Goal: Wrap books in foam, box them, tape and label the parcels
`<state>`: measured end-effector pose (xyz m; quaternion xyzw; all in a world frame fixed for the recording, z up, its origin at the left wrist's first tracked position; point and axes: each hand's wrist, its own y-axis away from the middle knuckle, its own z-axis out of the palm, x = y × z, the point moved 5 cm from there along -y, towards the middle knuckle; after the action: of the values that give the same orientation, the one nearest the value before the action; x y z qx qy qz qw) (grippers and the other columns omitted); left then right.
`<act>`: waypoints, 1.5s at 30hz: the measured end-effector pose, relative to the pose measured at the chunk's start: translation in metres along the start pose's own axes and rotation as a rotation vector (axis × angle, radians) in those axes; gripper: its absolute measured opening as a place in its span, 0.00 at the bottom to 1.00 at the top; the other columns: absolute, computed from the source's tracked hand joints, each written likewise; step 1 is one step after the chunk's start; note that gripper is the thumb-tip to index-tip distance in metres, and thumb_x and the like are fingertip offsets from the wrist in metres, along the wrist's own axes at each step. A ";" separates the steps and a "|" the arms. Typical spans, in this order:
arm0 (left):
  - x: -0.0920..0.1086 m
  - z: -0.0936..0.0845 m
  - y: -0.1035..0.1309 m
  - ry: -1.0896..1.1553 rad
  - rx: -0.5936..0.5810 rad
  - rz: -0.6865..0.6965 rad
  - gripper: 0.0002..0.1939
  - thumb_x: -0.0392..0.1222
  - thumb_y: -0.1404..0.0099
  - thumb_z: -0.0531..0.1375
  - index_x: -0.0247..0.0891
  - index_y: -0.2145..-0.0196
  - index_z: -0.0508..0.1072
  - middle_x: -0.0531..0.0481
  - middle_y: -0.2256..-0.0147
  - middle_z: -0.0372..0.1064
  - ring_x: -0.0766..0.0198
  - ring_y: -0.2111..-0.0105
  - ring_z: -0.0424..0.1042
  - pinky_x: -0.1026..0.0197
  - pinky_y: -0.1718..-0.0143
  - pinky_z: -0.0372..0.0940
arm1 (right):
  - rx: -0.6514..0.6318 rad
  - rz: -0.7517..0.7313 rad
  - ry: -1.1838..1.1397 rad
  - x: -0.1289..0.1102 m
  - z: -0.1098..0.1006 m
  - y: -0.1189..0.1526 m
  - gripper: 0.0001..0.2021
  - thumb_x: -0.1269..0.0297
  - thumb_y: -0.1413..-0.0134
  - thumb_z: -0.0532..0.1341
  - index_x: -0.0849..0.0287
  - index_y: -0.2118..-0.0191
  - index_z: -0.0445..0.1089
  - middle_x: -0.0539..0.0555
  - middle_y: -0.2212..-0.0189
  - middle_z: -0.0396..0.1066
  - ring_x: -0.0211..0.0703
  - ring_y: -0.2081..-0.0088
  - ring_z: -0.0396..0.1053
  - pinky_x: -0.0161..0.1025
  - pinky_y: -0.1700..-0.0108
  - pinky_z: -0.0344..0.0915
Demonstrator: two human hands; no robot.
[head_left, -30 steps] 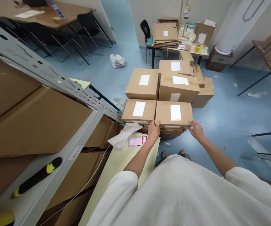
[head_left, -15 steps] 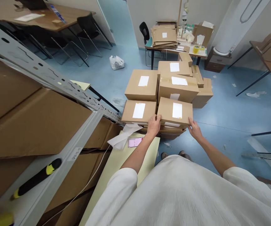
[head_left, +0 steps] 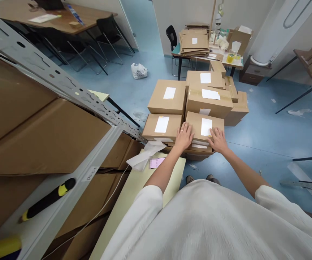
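Observation:
A cardboard box [head_left: 195, 124] with a white label [head_left: 206, 127] tops the nearest stack in front of me. My left hand [head_left: 184, 136] rests at its near left corner, fingers stretched forward. Over the near right part of the same box lies my right hand [head_left: 218, 140], its fingers spread beside the label. Both palms face down and neither hand grips the box. Left of it, close to my left hand, sits another labelled box [head_left: 154, 127]. More boxes lie beneath, partly hidden by my hands.
Behind stand more labelled boxes [head_left: 167, 96]. At left are a metal shelf [head_left: 91, 159] with large cartons and a black-and-yellow tool [head_left: 49, 199]. A pale yellow board [head_left: 134, 191] bears a white sheet [head_left: 145, 155] and a pink-screened phone [head_left: 156, 163]. A white bag [head_left: 139, 71] lies on the floor.
Both hands have let go of the box's side edges and now lie flat on its top. My right hand has moved inward. The view has shifted slightly.

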<state>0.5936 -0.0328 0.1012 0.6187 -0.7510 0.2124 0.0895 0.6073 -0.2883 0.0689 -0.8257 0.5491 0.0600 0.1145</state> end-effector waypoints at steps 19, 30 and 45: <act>-0.012 0.031 -0.008 -0.015 -0.097 -0.090 0.33 0.48 0.20 0.51 0.38 0.22 0.61 0.33 0.20 0.48 0.41 0.19 0.45 0.28 0.21 0.42 | -0.136 -0.052 0.007 0.003 0.018 -0.031 0.38 0.41 0.23 0.49 0.51 0.17 0.50 0.61 0.18 0.47 0.64 0.18 0.43 0.71 0.21 0.45; 0.010 0.013 0.002 -0.029 -0.022 -0.069 0.29 0.42 0.21 0.52 0.38 0.26 0.65 0.31 0.23 0.55 0.40 0.22 0.51 0.29 0.23 0.49 | -0.111 -0.097 -0.009 -0.010 0.004 -0.028 0.36 0.47 0.23 0.52 0.55 0.18 0.52 0.66 0.19 0.48 0.67 0.19 0.47 0.69 0.22 0.49; 0.048 0.007 0.056 -0.168 0.050 -0.433 0.31 0.48 0.18 0.49 0.40 0.23 0.61 0.35 0.21 0.51 0.43 0.21 0.51 0.35 0.22 0.49 | -0.162 -0.495 -0.105 -0.031 -0.009 -0.048 0.31 0.51 0.22 0.52 0.58 0.22 0.60 0.69 0.19 0.49 0.66 0.19 0.45 0.69 0.22 0.47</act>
<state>0.5298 -0.0702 0.1024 0.7831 -0.5999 0.1546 0.0547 0.6393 -0.2454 0.0909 -0.9371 0.3171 0.1164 0.0876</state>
